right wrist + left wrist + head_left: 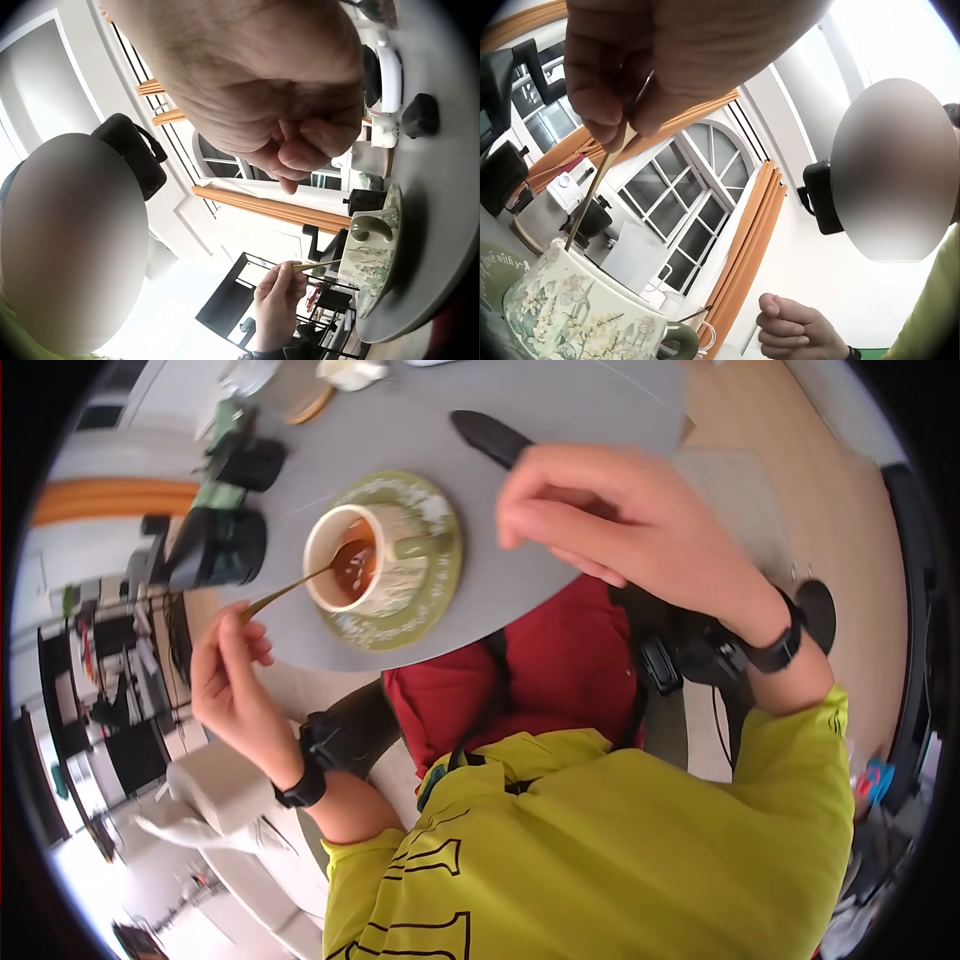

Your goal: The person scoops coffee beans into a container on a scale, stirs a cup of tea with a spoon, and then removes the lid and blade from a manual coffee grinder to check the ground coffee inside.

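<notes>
Fingers and thumb of your left hand (235, 680) pinch the end of a gold-coloured spoon (285, 595), while those of your right hand (610, 520) curl loosely above the desk (490, 585), holding nothing that shows. Your spoon slopes over the rim of the floral teacup (395, 592), its bowl down at the reddish-brown tea (350, 582). That cup stands upright on a green saucer (446, 570), near the edge of the desk closest to you, its green handle (425, 547) on your right-hand side.

Watch your pinch: it sits high on a thin stem, so a slip could drop the spoon into the tea. A hard knock against the rim could rock the cup and splash the saucer or your red trousers (565, 650). Your right hand could also catch the cup handle if it swings inward.

Just beyond your right hand lies a long black object (485, 435); you cannot tell what it is from here. Past the cup on your left, two black containers (225, 545) could obstruct a wide reach. Farther off are a white jug (350, 372), a black rack (60, 705) and an orange curtain (115, 500).
</notes>
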{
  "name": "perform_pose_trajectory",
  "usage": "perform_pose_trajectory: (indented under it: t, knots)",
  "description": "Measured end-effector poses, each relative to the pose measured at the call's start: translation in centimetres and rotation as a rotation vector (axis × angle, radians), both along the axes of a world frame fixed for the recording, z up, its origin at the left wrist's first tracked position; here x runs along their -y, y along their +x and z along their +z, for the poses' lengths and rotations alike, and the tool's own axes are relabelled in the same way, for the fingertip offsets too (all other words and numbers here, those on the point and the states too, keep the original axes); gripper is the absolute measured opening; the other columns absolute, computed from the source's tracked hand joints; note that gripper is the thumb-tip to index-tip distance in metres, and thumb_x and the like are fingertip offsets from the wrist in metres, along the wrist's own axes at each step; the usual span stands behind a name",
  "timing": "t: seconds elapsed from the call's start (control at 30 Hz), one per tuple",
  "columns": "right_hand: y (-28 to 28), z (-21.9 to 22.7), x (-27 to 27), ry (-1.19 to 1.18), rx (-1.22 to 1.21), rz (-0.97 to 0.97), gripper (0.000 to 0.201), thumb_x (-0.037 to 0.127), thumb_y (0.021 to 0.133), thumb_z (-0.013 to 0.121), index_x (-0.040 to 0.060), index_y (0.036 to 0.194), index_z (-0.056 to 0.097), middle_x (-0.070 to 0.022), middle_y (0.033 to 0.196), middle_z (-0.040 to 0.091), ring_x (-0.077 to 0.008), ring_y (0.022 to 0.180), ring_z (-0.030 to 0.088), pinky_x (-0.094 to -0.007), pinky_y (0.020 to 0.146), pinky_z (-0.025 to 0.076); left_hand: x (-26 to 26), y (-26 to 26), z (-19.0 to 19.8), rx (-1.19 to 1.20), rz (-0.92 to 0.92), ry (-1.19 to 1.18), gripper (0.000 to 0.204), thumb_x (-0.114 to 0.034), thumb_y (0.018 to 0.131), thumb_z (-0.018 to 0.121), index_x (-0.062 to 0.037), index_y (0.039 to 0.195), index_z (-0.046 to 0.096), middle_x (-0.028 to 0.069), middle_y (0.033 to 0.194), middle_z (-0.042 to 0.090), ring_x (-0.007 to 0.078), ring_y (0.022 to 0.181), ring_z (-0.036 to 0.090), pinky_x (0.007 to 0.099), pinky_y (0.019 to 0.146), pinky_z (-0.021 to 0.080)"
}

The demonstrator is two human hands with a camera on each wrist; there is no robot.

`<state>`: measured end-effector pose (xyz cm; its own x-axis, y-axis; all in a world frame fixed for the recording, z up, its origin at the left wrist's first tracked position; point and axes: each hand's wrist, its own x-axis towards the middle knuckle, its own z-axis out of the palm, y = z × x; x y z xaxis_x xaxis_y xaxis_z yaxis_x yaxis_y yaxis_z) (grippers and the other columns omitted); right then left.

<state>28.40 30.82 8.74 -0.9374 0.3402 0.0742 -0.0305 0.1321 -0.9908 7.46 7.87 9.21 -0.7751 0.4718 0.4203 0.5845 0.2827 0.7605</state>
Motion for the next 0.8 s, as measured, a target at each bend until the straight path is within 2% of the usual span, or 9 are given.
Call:
perform_pose_trajectory:
  t: [0.1, 0.27, 0.33, 0.37, 0.43, 0.47, 0.67, 0.73, 0.8]
  knots:
    - [0.0, -0.5, 0.0, 0.011, -0.025, -0.007, 0.021, 0.02, 0.093, 0.055, 0.002, 0.086, 0.061, 0.0038, 0.061, 0.05, -0.0055, 0.053, 0.039, -0.0236, 0.05, 0.032, -0.4, -0.1, -0.5, 0.011, -0.043, -0.018, 0.026, -0.017, 0.098, 0.053, 0.0041, 0.107, 0.065, 0.0038, 0.08, 0.062, 0.0068, 0.068, 0.052, 0.0198, 0.06, 0.042]
    - [0.0, -0.6, -1.2, -0.031, -0.069, -0.034, 0.022, 0.023, 0.092, 0.056, 0.0034, 0.084, 0.061, 0.0033, 0.058, 0.047, -0.0051, 0.052, 0.039, -0.0238, 0.048, 0.031, -1.7, 0.0, -0.7, -0.003, -0.013, -0.019, 0.026, -0.018, 0.098, 0.053, 0.0038, 0.106, 0.066, 0.0037, 0.08, 0.062, 0.007, 0.067, 0.052, 0.0199, 0.061, 0.043]
    - [0.2, -0.6, -1.8, 0.047, -0.07, -0.022, 0.021, 0.021, 0.097, 0.05, 0.0037, 0.089, 0.06, 0.0051, 0.059, 0.044, -0.0003, 0.049, 0.035, -0.0177, 0.043, 0.025, -1.8, 0.0, -0.7, 0.011, -0.013, -0.017, 0.026, -0.018, 0.098, 0.053, 0.0036, 0.105, 0.066, 0.0036, 0.08, 0.062, 0.0069, 0.067, 0.052, 0.0199, 0.062, 0.043]
    - [0.0, -0.7, -2.5, 0.044, -0.067, -0.021, 0.021, 0.021, 0.097, 0.05, 0.0037, 0.089, 0.06, 0.0051, 0.059, 0.044, -0.0003, 0.049, 0.035, -0.0177, 0.043, 0.025, -2.0, 0.0, -0.6, 0.009, -0.005, -0.024, 0.026, -0.018, 0.098, 0.053, 0.0034, 0.105, 0.066, 0.0036, 0.08, 0.062, 0.007, 0.067, 0.052, 0.02, 0.062, 0.043]
    - [-0.1, -0.9, -3.5, -0.179, -0.175, 0.106, 0.019, 0.019, 0.098, 0.053, 0.0017, 0.098, 0.059, 0.0031, 0.068, 0.051, -0.0018, 0.06, 0.044, -0.0183, 0.053, 0.034, -1.9, 0.1, -0.7, 0.012, -0.007, -0.032, 0.026, -0.018, 0.098, 0.053, 0.0033, 0.105, 0.066, 0.0036, 0.08, 0.062, 0.007, 0.067, 0.052, 0.0201, 0.062, 0.043]
    - [0.2, -0.6, -3.4, -0.177, -0.173, 0.099, 0.019, 0.019, 0.098, 0.053, 0.0017, 0.098, 0.059, 0.0031, 0.068, 0.051, -0.0018, 0.06, 0.044, -0.0183, 0.053, 0.034, -1.7, 0.1, -0.7, 0.017, -0.001, -0.039, 0.026, -0.018, 0.098, 0.053, 0.0032, 0.105, 0.066, 0.0036, 0.08, 0.061, 0.0071, 0.068, 0.052, 0.0202, 0.063, 0.044]
    - [0.3, 0.2, -2.8, -0.049, -0.22, 0.016, 0.019, 0.017, 0.097, 0.052, -0.0002, 0.093, 0.059, 0.003, 0.067, 0.05, -0.0021, 0.057, 0.041, -0.0198, 0.051, 0.032, -1.4, -0.3, -0.8, 0.041, -0.028, -0.042, 0.027, -0.019, 0.098, 0.052, 0.0029, 0.106, 0.066, 0.0033, 0.081, 0.062, 0.007, 0.07, 0.054, 0.0198, 0.065, 0.044]
    - [0.1, 0.0, -3.0, 0.075, -0.402, 0.017, 0.019, 0.015, 0.096, 0.052, -0.002, 0.09, 0.059, 0.0029, 0.065, 0.05, -0.0025, 0.057, 0.039, -0.0207, 0.05, 0.031, -1.5, 0.0, -0.9, 0.05, -0.048, -0.052, 0.027, -0.019, 0.098, 0.052, 0.0029, 0.106, 0.066, 0.0033, 0.082, 0.062, 0.0068, 0.071, 0.054, 0.0196, 0.065, 0.045]
    - [0.3, 0.4, -3.8, 0.094, -0.429, 0.06, 0.019, 0.014, 0.095, 0.052, -0.0028, 0.088, 0.058, 0.0028, 0.064, 0.05, -0.0027, 0.058, 0.039, -0.0211, 0.05, 0.031, -1.7, 0.5, -0.8, 0.023, -0.047, -0.023, 0.026, -0.017, 0.098, 0.052, 0.0037, 0.106, 0.065, 0.0052, 0.08, 0.063, 0.0082, 0.068, 0.056, 0.0209, 0.061, 0.046]
